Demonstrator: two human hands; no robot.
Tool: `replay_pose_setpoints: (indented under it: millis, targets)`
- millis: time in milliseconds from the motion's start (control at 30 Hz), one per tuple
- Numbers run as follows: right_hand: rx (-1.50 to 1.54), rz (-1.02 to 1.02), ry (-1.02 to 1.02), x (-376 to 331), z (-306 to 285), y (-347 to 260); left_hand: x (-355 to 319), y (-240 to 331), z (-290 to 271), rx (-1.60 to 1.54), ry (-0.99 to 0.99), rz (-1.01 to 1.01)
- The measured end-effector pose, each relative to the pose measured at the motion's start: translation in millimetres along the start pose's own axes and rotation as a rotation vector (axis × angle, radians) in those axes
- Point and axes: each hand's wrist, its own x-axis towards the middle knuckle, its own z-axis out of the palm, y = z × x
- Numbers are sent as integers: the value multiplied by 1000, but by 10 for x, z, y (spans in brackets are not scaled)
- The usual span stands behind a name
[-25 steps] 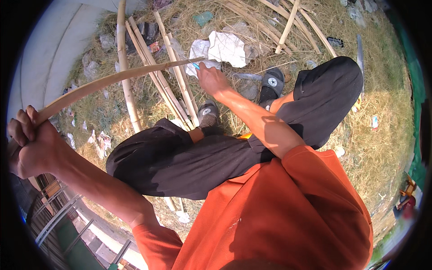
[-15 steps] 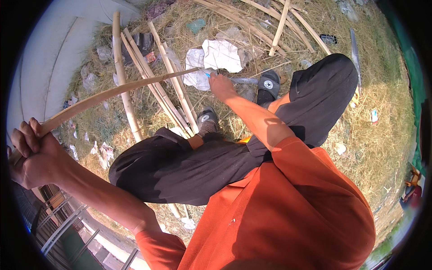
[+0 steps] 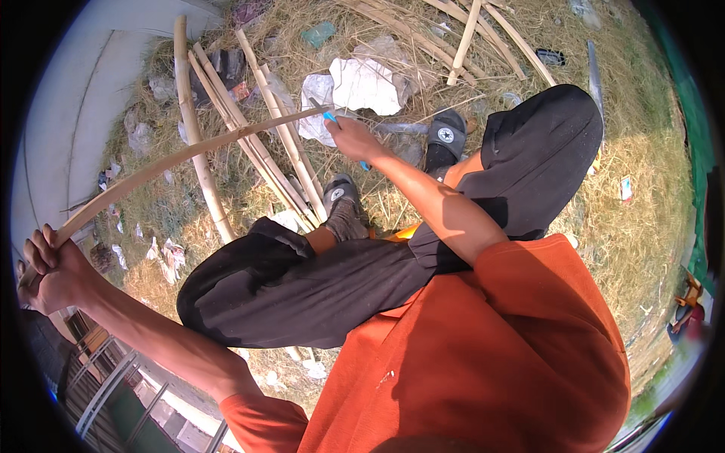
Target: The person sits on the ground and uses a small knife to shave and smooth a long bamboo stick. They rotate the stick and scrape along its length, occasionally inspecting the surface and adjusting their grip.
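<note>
At the far left, my left hand (image 3: 57, 275) is closed around the near end of a long, thin bamboo strip (image 3: 170, 162). The strip slants up and away across the view, bowing slightly. Its far end meets my right hand (image 3: 353, 138), whose fingers are wrapped round a blue-handled knife (image 3: 329, 118). A short grey blade sticks out beside the strip's tip, while the handle's blue end shows below my palm. How the blade touches the strip is too small to tell.
A bamboo pole (image 3: 189, 113) and split bamboo pieces (image 3: 245, 140) lie on dry grass beyond my left knee. More strips (image 3: 468, 41) are at the far side. Pale stones (image 3: 366, 87) sit past my right hand. A whitish wall (image 3: 83, 98) stands left; a long metal blade (image 3: 595, 75) lies far right.
My right hand has shifted slightly left, and more of the blue handle shows. My left hand still grips the strip, a little lower. The whole view has shifted slightly.
</note>
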Motion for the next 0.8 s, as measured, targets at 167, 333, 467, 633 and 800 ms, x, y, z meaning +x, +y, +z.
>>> replay_pose_setpoints:
  millis: [167, 333, 467, 633, 800]
  targets:
    - [-108, -120, -43, -404, -59, -735, -33, 24, -43, -56, -27, -25]
    - [-259, -164, 56, -330, 134, -582, 22, 91, -3, -5, 5, -38]
    - [-340, -259, 65, -127, 145, -497, -114, 16, 275, 100, 89, 52]
    - [-391, -208, 146, 28, 192, -145, -34, 90, 303, 40, -24, 40]
    - [-542, -15, 182, 297, 245, 328, -129, 13, 503, -27, -54, 34]
